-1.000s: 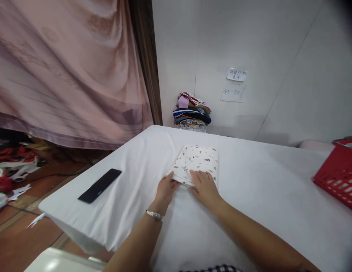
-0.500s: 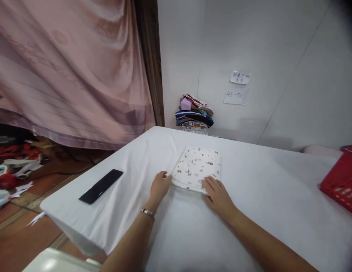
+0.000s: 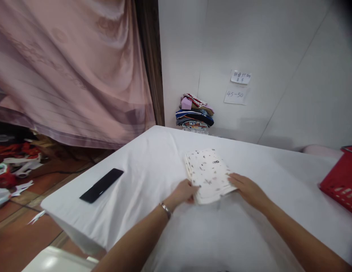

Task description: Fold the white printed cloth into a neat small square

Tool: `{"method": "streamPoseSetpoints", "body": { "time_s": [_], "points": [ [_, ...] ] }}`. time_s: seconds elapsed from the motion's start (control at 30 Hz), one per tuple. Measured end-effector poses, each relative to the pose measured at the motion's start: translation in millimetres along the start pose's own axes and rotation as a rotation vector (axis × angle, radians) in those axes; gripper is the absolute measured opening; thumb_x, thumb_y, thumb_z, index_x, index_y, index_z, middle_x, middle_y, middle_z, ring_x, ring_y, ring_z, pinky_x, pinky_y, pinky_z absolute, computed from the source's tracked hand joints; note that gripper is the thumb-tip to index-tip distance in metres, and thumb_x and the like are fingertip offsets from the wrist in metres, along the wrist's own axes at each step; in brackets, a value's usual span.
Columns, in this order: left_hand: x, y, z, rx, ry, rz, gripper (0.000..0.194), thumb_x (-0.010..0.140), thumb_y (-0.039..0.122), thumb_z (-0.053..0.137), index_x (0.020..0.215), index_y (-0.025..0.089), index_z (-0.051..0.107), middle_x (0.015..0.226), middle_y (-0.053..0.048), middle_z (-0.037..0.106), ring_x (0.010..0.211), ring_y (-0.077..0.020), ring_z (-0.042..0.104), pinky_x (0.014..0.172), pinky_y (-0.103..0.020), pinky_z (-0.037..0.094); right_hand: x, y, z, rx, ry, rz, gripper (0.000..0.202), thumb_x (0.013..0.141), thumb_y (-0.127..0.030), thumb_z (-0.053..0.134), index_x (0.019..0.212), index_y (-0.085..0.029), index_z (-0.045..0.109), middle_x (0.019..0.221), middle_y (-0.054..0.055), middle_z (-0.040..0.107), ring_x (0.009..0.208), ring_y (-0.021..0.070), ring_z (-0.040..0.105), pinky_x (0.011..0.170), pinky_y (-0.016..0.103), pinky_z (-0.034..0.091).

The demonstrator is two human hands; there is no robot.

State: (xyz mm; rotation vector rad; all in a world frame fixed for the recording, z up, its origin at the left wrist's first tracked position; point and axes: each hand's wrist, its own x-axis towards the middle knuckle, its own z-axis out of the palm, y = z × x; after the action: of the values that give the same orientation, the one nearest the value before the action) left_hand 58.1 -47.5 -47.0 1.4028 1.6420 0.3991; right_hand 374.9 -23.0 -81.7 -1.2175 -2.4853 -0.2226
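Note:
A folded white cloth (image 3: 208, 173) with small printed figures lies turned at an angle on the white-covered table (image 3: 153, 162). My left hand (image 3: 185, 191), with a metal bracelet at the wrist, has its fingers closed on the cloth's near left corner. On the near right corner, my right hand (image 3: 245, 187) grips the edge, its thumb side hidden below. Several layers show along the cloth's left side.
A black flat object (image 3: 102, 185) lies on the table's left part. Behind the far edge stands a stack of folded clothes (image 3: 195, 113). A red basket (image 3: 340, 181) is at the right, a pink curtain (image 3: 79, 68) at the left.
The folded cloth has turned and shifted right and nearer to me. Both hands have moved right with it, and my left hand has closed on its corner.

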Motion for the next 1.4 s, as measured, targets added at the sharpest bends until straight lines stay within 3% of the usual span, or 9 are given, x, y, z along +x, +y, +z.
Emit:
{"method": "streamPoseSetpoints", "body": {
  "time_s": [0.07, 0.13, 0.27, 0.37, 0.47, 0.63, 0.83, 1.03, 1.4],
  "points": [
    [-21.6, 2.1, 27.9, -0.156, -0.353, 0.057, 0.028, 0.075, 0.043, 0.059, 0.079, 0.015, 0.058, 0.065, -0.004, 0.066, 0.052, -0.0158, 0.062, 0.051, -0.026, 0.050, -25.5, 34.5, -17.1, -0.032, -0.003, 0.065, 0.040, 0.087, -0.021, 0.038, 0.117, -0.027, 0.063, 0.126, 0.005, 0.059, 0.119, 0.0259, 0.053, 0.097, 0.047, 0.045],
    [-34.4, 3.5, 41.9, -0.217, -0.505, 0.104, 0.030, 0.075, 0.046, 0.059, 0.076, 0.015, 0.057, 0.065, -0.004, 0.065, 0.048, -0.0133, 0.060, 0.048, -0.025, 0.049, -50.7, 56.6, -30.9, -0.061, -0.032, 0.164, 0.040, 0.084, -0.021, 0.037, 0.112, -0.023, 0.066, 0.122, 0.008, 0.061, 0.117, 0.0284, 0.054, 0.094, 0.049, 0.047],
    [-17.2, 2.4, 18.2, -0.103, -0.204, 0.214, 0.027, 0.079, 0.040, 0.053, 0.071, 0.015, 0.058, 0.067, -0.004, 0.066, 0.049, -0.0115, 0.057, 0.048, -0.023, 0.046, -77.1, 50.3, -46.9, -0.023, 0.030, 0.425, 0.043, 0.084, -0.023, 0.036, 0.119, -0.021, 0.061, 0.125, 0.008, 0.059, 0.114, 0.0261, 0.056, 0.092, 0.045, 0.050],
    [17.9, 0.6, -18.6, 0.007, 0.268, 0.291, 0.018, 0.080, 0.030, 0.052, 0.079, 0.017, 0.064, 0.078, -0.003, 0.068, 0.066, -0.0136, 0.062, 0.063, -0.024, 0.048, -65.8, 8.7, -53.0, 0.149, 0.097, 0.453, 0.037, 0.088, -0.033, 0.040, 0.114, -0.022, 0.063, 0.118, 0.006, 0.064, 0.110, 0.0242, 0.059, 0.094, 0.041, 0.050],
    [47.5, 0.5, -41.4, 0.033, 0.462, 0.249, 0.021, 0.083, 0.029, 0.050, 0.093, 0.018, 0.065, 0.097, -0.005, 0.069, 0.088, -0.0163, 0.063, 0.079, -0.027, 0.047, -39.6, -43.5, -56.9, 0.300, 0.036, 0.347, 0.035, 0.090, -0.039, 0.043, 0.113, -0.024, 0.064, 0.118, 0.005, 0.064, 0.111, 0.0240, 0.058, 0.097, 0.043, 0.047],
    [73.7, 1.3, -39.5, 0.075, 0.405, 0.221, 0.028, 0.076, 0.028, 0.060, 0.101, 0.016, 0.065, 0.109, -0.008, 0.067, 0.099, -0.0207, 0.061, 0.086, -0.029, 0.045, -13.6, -100.6, -45.4, 0.320, -0.200, 0.167, 0.048, 0.090, -0.046, 0.044, 0.134, -0.026, 0.048, 0.136, 0.007, 0.050, 0.126, 0.0268, 0.045, 0.105, 0.048, 0.037],
    [89.9, 6.9, -38.9, 0.126, 0.310, 0.307, 0.033, 0.070, 0.018, 0.061, 0.102, 0.018, 0.067, 0.113, -0.006, 0.065, 0.100, -0.0199, 0.060, 0.086, -0.026, 0.044, -21.1, -109.2, -18.1, 0.249, -0.229, 0.184, 0.063, 0.089, -0.047, 0.044, 0.144, -0.022, 0.030, 0.148, 0.010, 0.031, 0.137, 0.0261, 0.027, 0.110, 0.048, 0.026],
    [93.8, 2.3, -42.4, 0.109, 0.333, 0.349, 0.023, 0.076, 0.021, 0.055, 0.094, 0.021, 0.069, 0.100, -0.003, 0.068, 0.090, -0.0167, 0.060, 0.082, -0.025, 0.045, -19.8, -113.7, -20.3, 0.253, -0.081, 0.224, 0.043, 0.090, -0.030, 0.042, 0.131, -0.020, 0.046, 0.125, 0.012, 0.056, 0.114, 0.0261, 0.052, 0.095, 0.045, 0.045],
    [87.9, -3.1, -50.9, -0.027, 0.270, 0.400, 0.030, 0.078, 0.024, 0.054, 0.106, 0.020, 0.066, 0.098, -0.002, 0.068, 0.086, -0.0143, 0.061, 0.079, -0.024, 0.048, 8.9, -110.5, -35.9, 0.238, -0.196, 0.365, 0.029, 0.092, -0.036, 0.038, 0.103, -0.022, 0.061, 0.096, 0.007, 0.062, 0.088, 0.0204, 0.057, 0.071, 0.032, 0.046]
  ]
}}
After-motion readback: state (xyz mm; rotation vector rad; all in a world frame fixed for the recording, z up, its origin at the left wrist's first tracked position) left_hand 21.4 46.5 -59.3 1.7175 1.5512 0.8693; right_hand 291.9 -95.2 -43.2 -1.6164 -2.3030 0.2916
